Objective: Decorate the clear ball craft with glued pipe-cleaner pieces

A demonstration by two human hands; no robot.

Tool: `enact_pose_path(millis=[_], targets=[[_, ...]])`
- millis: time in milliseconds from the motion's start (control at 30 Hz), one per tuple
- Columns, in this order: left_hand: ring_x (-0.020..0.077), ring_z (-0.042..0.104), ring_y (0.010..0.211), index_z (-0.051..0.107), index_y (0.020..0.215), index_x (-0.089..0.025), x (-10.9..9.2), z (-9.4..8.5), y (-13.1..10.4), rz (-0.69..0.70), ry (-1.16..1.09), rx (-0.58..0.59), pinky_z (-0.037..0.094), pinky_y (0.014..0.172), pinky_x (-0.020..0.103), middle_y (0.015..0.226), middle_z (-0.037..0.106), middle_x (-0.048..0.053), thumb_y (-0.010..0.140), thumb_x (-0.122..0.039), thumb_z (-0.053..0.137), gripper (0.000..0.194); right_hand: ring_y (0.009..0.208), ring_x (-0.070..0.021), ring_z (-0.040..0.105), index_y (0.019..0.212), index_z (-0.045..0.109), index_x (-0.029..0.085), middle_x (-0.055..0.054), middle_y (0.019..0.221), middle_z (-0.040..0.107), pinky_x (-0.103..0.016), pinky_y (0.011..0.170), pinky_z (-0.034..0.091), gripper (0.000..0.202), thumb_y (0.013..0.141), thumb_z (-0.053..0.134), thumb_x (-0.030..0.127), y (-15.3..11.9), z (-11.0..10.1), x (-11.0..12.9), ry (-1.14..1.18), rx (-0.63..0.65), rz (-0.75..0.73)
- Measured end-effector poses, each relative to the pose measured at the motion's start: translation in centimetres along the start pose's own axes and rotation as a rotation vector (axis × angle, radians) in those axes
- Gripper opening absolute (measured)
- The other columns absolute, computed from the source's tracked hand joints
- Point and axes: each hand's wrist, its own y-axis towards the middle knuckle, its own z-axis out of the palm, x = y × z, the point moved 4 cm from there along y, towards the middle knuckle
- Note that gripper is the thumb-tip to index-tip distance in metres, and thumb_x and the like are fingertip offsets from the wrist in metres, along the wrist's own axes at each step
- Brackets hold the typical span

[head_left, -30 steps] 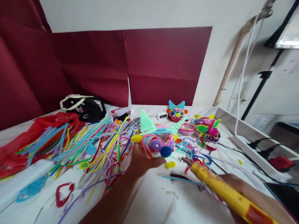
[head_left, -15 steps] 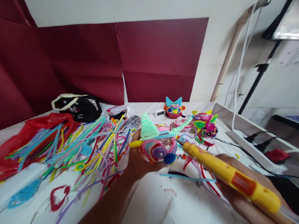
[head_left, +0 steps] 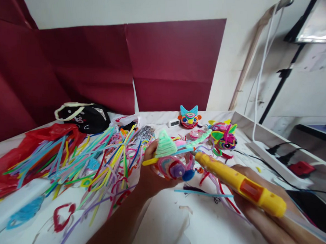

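My left hand (head_left: 151,178) is closed around a pipe-cleaner animal head (head_left: 172,165), holding it above the table. The head has a mint-green triangular ear, purple and red coils, a yellow piece on the left and a blue pad low on the right. A yellow hot glue gun (head_left: 235,182) lies in the grip of my right hand (head_left: 256,201). Its nozzle points at the head's right upper side, by a light-blue strip; whether they touch I cannot tell. A clear glue stick trails from the gun's rear.
Loose pipe cleaners (head_left: 104,155) cover the left, with a red plastic bag (head_left: 42,140) and black pouch (head_left: 85,118) behind. Finished heads (head_left: 189,117) and a pink one (head_left: 226,137) stand at the back beside a small digital clock (head_left: 173,123). A power strip (head_left: 278,164) lies right.
The head in my left hand has tilted and shifted slightly right. The glue gun has turned a little, its rear end moving left and up, with its nozzle still beside the head.
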Motion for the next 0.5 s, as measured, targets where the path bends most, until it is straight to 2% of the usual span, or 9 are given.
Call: enact_pose_path(millis=[67, 167, 300, 400, 500], targets=[[0.0377, 0.058, 0.115, 0.061, 0.112, -0.026, 0.2, -0.2, -0.1, 0.021, 0.011, -0.009, 0.048, 0.101, 0.051, 0.113, 0.066, 0.007, 0.027, -0.023, 0.095, 0.091, 0.102, -0.0335, 0.068, 0.129, 0.061, 0.044, 0.001, 0.109, 0.072, -0.037, 0.069, 0.063, 0.051, 0.08, 0.067, 0.033, 0.4, 0.1, 0.8, 0.015, -0.02, -0.027], [0.0375, 0.06, 0.115, 0.055, 0.119, -0.028, 0.1, -0.2, -0.2, 0.079, 0.08, 0.021, 0.05, 0.101, 0.054, 0.124, 0.064, 0.008, 0.036, -0.028, 0.093, 0.092, 0.098, -0.0328, 0.069, 0.129, 0.061, 0.042, -0.001, 0.106, 0.073, -0.035, 0.064, 0.063, 0.05, 0.08, 0.066, 0.033, 0.7, 0.0, 1.7, -0.034, -0.06, -0.076], [0.0373, 0.063, 0.114, 0.049, 0.125, -0.029, -0.1, -0.2, -0.2, 0.129, 0.254, 0.066, 0.055, 0.095, 0.055, 0.129, 0.063, 0.009, 0.042, -0.029, 0.088, 0.092, 0.098, -0.029, 0.07, 0.138, 0.054, 0.037, -0.002, 0.116, 0.07, -0.031, 0.058, 0.061, 0.054, 0.085, 0.061, 0.035, 0.3, 0.0, 1.4, -0.207, -0.025, -0.092], [0.0355, 0.064, 0.115, 0.047, 0.127, -0.026, -0.3, -0.2, -0.1, 0.198, 0.287, 0.07, 0.057, 0.094, 0.052, 0.133, 0.061, 0.011, 0.046, -0.031, 0.086, 0.09, 0.101, -0.0278, 0.069, 0.141, 0.051, 0.036, -0.003, 0.124, 0.068, -0.031, 0.055, 0.06, 0.053, 0.088, 0.057, 0.037, -0.3, 0.2, 0.7, -0.249, 0.022, -0.123], [0.0341, 0.063, 0.117, 0.047, 0.128, -0.025, -0.5, -0.2, -0.1, 0.257, 0.293, 0.066, 0.056, 0.097, 0.049, 0.133, 0.06, 0.011, 0.049, -0.033, 0.086, 0.089, 0.107, -0.0293, 0.067, 0.141, 0.051, 0.037, -0.003, 0.13, 0.064, -0.034, 0.059, 0.06, 0.053, 0.088, 0.057, 0.035, -0.8, 0.3, -0.1, -0.269, 0.008, -0.12]])
